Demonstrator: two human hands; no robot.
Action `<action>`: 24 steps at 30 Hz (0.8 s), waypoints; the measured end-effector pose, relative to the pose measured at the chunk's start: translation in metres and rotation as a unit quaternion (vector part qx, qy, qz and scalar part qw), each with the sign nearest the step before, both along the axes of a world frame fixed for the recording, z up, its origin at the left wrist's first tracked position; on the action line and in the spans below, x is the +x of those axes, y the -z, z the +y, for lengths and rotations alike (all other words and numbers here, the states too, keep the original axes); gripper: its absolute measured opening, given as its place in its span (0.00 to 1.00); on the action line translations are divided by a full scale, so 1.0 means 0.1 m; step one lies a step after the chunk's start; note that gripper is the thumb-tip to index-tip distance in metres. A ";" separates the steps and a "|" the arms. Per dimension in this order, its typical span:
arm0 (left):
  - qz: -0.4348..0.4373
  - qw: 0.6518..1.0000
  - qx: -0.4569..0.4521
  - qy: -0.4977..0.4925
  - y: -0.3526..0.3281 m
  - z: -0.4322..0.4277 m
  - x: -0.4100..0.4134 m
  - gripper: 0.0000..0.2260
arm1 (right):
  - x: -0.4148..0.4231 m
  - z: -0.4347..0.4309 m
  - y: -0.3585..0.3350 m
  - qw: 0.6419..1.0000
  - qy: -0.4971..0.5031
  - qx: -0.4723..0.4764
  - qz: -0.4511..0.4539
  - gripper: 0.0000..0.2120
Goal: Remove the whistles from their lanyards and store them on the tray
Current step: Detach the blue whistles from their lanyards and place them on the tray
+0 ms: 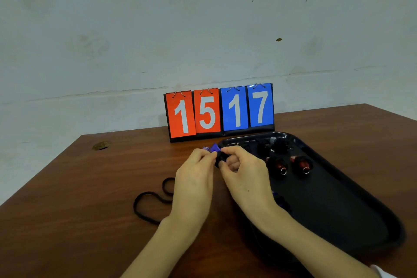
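A blue whistle (214, 148) is held just above the table, at the tray's left rim. My left hand (195, 178) pinches it from the left and my right hand (241, 169) pinches its dark end from the right. A black lanyard (149, 203) trails in loops on the table to the left, its end hidden behind my left hand. The black tray (338, 210) lies to the right. Two red whistles (281, 166) (302, 165) with metal rings lie in it, and dark whistles (274, 144) sit near its far end. Something blue (278, 201) shows beside my right wrist.
A flip scoreboard (220, 111) reading 15 and 17 stands at the back of the brown table (90, 221), just behind the tray. A round cable hole (101, 145) sits at the far left. The wall is close behind.
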State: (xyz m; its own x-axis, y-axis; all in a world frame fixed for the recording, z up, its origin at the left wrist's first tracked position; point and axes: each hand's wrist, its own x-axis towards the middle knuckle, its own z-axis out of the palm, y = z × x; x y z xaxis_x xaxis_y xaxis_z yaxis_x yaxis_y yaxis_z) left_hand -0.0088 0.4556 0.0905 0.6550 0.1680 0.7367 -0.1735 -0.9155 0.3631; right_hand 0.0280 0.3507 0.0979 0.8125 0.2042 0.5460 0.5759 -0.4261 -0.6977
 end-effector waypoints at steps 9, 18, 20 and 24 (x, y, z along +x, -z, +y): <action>-0.011 0.927 -0.374 0.042 -0.13 -0.02 -0.07 0.09 | -0.05 0.03 -0.05 0.999 -0.003 0.011 -0.042 0.14; 0.012 0.966 -0.253 0.045 -0.06 0.00 0.01 0.10 | -0.02 0.04 0.01 0.998 0.007 -0.009 -0.065 0.14; 0.018 0.971 -0.238 0.029 -0.04 0.00 0.02 0.09 | -0.01 0.05 0.03 0.997 0.009 -0.014 -0.069 0.14; 0.019 0.991 -0.135 0.003 -0.03 -0.03 0.04 0.07 | 0.00 0.06 0.04 0.998 0.008 -0.020 -0.066 0.14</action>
